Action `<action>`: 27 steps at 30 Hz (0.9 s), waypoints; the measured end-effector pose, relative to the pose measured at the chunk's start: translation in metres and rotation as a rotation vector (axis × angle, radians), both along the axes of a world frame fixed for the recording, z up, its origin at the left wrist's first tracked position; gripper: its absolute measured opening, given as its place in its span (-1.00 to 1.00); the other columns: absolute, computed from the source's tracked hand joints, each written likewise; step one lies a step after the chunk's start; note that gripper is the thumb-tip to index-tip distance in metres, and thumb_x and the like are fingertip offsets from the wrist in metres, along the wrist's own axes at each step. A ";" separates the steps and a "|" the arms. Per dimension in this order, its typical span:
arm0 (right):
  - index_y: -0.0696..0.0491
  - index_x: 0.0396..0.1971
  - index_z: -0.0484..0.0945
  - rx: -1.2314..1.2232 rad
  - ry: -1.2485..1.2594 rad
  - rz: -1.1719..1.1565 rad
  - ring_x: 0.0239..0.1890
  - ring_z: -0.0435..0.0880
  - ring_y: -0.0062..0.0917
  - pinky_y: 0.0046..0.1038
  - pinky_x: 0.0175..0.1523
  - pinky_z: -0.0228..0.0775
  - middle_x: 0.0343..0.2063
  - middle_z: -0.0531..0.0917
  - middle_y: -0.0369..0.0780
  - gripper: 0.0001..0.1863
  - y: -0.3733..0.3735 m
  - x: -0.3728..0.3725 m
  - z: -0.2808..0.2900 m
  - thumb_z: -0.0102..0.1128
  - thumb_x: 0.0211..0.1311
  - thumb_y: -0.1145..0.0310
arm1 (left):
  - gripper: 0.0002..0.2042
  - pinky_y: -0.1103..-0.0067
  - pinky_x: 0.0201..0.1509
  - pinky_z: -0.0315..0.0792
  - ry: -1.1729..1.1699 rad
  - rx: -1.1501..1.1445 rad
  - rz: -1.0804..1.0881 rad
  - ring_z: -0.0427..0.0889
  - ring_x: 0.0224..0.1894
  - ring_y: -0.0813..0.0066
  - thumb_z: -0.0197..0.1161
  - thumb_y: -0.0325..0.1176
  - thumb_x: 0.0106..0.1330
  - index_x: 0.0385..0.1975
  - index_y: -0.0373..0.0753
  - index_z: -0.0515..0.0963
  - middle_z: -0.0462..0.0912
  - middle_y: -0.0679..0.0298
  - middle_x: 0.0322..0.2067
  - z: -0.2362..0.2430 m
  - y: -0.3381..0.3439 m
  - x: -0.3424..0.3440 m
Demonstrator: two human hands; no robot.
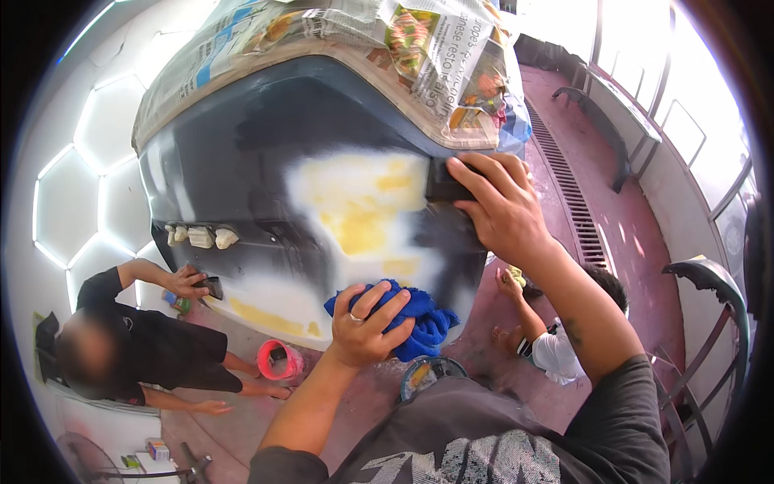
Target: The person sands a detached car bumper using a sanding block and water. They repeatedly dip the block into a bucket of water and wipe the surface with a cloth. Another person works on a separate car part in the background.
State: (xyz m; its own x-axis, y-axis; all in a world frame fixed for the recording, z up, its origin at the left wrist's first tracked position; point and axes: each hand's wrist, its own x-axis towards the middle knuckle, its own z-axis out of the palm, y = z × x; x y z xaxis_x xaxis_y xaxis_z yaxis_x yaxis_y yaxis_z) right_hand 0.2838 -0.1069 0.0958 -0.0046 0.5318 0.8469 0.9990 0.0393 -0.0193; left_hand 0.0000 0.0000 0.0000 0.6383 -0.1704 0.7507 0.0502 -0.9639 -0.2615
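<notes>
A dark grey car body panel (242, 161) with white and yellow filler patches (363, 210) fills the middle of the view. My right hand (500, 210) presses a dark sanding block (443, 184) against the panel beside the filler patch. My left hand (367, 323) grips a crumpled blue cloth (427, 319) against the panel's lower edge. Newspaper masking (403, 40) covers the top of the panel.
A person in black (137, 347) crouches at the lower left, a hand holding a dark block (211, 286) to the panel. Another person in white (564, 339) crouches at the right. A pink tub (278, 360) and a round container (427, 375) sit on the red floor. A floor grate (572, 202) runs right.
</notes>
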 end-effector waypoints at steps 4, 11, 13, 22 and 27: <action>-0.06 0.30 0.66 0.125 -0.063 0.011 0.25 0.60 -0.29 -0.16 0.34 0.47 0.18 0.69 -0.29 -0.40 0.050 -0.032 0.021 0.50 0.21 0.28 | -0.90 0.15 0.39 0.38 -0.001 -0.005 -0.003 0.66 0.27 0.26 0.46 -0.05 0.24 -0.42 0.18 0.72 0.81 0.43 0.12 0.004 0.007 -0.004; -0.08 0.34 0.65 -0.058 -0.084 -0.002 0.21 0.63 -0.33 -0.16 0.27 0.52 0.23 0.69 -0.29 -0.36 0.000 -0.017 -0.009 0.50 0.22 0.22 | -0.89 0.14 0.39 0.39 -0.013 0.028 0.010 0.67 0.27 0.26 0.46 -0.03 0.24 -0.40 0.17 0.73 0.81 0.43 0.12 0.003 0.013 -0.012; -0.08 0.34 0.66 0.010 -0.140 0.014 0.20 0.64 -0.33 -0.16 0.24 0.53 0.22 0.70 -0.29 -0.36 0.013 -0.019 -0.001 0.51 0.21 0.23 | -0.88 0.14 0.39 0.39 -0.031 0.006 0.005 0.67 0.27 0.25 0.46 -0.03 0.24 -0.40 0.17 0.73 0.81 0.43 0.12 -0.001 0.010 -0.007; -0.09 0.33 0.67 -0.167 -0.058 -0.011 0.22 0.64 -0.31 -0.15 0.34 0.46 0.22 0.71 -0.28 -0.36 -0.016 -0.022 -0.015 0.53 0.20 0.23 | -0.94 0.13 0.33 0.46 -0.042 -0.125 -0.016 0.69 0.26 0.23 0.45 -0.16 0.30 -0.39 0.12 0.72 0.81 0.38 0.14 -0.001 -0.004 -0.008; -0.09 0.32 0.67 0.045 -0.136 -0.020 0.22 0.64 -0.32 -0.16 0.32 0.46 0.23 0.71 -0.31 -0.38 0.030 -0.032 0.025 0.53 0.22 0.24 | -0.91 0.14 0.32 0.46 -0.070 -0.112 -0.054 0.69 0.26 0.23 0.46 -0.12 0.27 -0.38 0.11 0.72 0.81 0.38 0.14 0.007 -0.005 0.003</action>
State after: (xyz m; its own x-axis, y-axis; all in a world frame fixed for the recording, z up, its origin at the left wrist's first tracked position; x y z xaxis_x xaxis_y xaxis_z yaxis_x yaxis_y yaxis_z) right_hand 0.2519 -0.0768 0.1211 -0.1114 0.4946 0.8620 0.9928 0.0176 0.1182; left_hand 0.0029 -0.0051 0.0074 0.5756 -0.1152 0.8096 0.0122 -0.9887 -0.1493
